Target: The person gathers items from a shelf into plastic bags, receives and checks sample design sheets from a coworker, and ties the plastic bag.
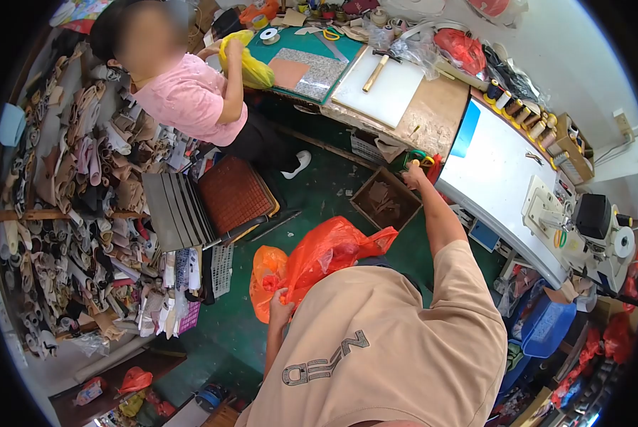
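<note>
Reach toward green handles (pixel 421 153) seems current: left hand (pixel 282 306) clamps red bag (pixel 324 255); right hand (pixel 413 175), hold unclear, likely needs careful grasping.

left grip (pixel 282 309): holds red bag (pixel 326 256) | right grip (pixel 413 175): near brown box (pixel 374 215)

One bag (pixel 322 252) is red, another bag (pixel 263 274) orange, the floor (pixel 223 334) green

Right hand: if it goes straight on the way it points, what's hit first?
Likely the green-and-yellow item right at the right hand's fingertips, unless already held. Past that, probably the edge of the workbench; depth is unclear.
</note>
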Demonstrator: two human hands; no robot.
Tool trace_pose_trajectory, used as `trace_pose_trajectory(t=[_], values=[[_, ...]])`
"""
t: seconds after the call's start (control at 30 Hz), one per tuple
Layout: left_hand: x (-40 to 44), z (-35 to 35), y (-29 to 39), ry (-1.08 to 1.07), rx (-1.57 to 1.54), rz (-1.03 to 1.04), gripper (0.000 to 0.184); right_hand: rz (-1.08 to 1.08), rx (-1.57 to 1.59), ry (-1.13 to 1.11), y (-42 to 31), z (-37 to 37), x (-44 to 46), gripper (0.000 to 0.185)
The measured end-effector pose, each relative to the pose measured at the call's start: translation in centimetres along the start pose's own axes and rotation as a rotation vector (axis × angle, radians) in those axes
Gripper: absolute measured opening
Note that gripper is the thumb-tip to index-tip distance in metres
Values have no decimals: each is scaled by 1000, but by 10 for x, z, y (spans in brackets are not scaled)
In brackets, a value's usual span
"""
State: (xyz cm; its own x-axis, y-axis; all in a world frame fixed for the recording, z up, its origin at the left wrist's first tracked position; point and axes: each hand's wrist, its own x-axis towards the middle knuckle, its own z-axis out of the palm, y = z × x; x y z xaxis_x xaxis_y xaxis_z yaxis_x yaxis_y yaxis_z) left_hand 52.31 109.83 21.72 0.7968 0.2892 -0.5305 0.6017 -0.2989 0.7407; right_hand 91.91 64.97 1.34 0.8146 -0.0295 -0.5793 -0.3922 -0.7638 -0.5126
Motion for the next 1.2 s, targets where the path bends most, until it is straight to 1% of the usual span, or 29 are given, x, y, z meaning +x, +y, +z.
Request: trace_pose_trajectory(t=[0.03,0.1,0.17,0.2,0.27,0.3,0.33,0.37,0.4,0.43,0.47,0.5,0.53,0.57,0.63,0.7,0.73,0.8,0.9,0.97,1.03,1.07,1.17,1.2], values=[[4,-1,-1,-1,5,-7,49,11,111,-27,2,0,-3,34],[5,-2,1,-8,11,-33,48,43,325,-88,-17,-14,-50,20],[13,-3,-10,-10,36,30,48,7,511,-226,-2,-28,-61,14],[19,-3,-14,-11,49,66,48,-14,607,-293,4,-33,-64,14],[21,-3,0,-46,-16,-28,47,-113,383,-199,-15,-64,-97,22],[22,-5,6,-61,-49,-77,47,-200,432,-129,-47,-89,-136,25],[26,-5,1,-66,-59,-50,47,-284,479,-61,-85,-114,-181,27],[33,-4,-8,-73,-69,-23,47,-321,637,-150,-109,-137,-211,33],[38,-4,-12,-79,-78,6,47,-389,756,-134,-136,-156,-248,37],[40,-6,-10,-109,-75,-42,47,-524,877,-205,-163,-178,-286,39],[43,-8,-5,-140,-69,-90,47,-774,970,-323,-179,-195,-316,41],[47,-9,-2,-173,-62,-136,47,-959,1002,-256,-200,-203,-353,51],[52,-11,-1,-180,-51,-130,47,-1160,1022,-237,-216,-212,-386,53],[56,-11,-3,-189,-38,-126,47,-1218,1068,-293,-225,-219,-417,54],[63,-11,-1,-218,-20,-111,47,-1455,1126,-335,-242,-219,-465,52],[67,-12,2,-251,-11,-95,47,-1646,1173,-352,-257,-217,-499,50],[70,-13,1,-266,-16,-86,47,-1707,1198,-355,-261,-215,-507,50],[76,-15,-1,-291,-34,-68,48,-1798,1229,-348,-269,-212,-522,48],[76,-18,7,-308,3,-112,48,-1875,1261,-332,-276,-210,-532,45],[90,-16,-21,-295,-31,-49,48,-1910,1276,-326,-279,-209,-536,44],[93,-17,-34,-278,-59,-3,48,-1942,1298,-333,-283,-206,-538,42],[93,-21,-30,-295,25,-66,48,-1963,1305,-331,-284,-205,-539,41],[92,-22,-29,-282,36,-29,48,-2018,1330,-331,-288,-204,-543,39],[89,-18,-27,-248,-13,84,49,-2028,1341,-331,-288,-202,-543,38]])
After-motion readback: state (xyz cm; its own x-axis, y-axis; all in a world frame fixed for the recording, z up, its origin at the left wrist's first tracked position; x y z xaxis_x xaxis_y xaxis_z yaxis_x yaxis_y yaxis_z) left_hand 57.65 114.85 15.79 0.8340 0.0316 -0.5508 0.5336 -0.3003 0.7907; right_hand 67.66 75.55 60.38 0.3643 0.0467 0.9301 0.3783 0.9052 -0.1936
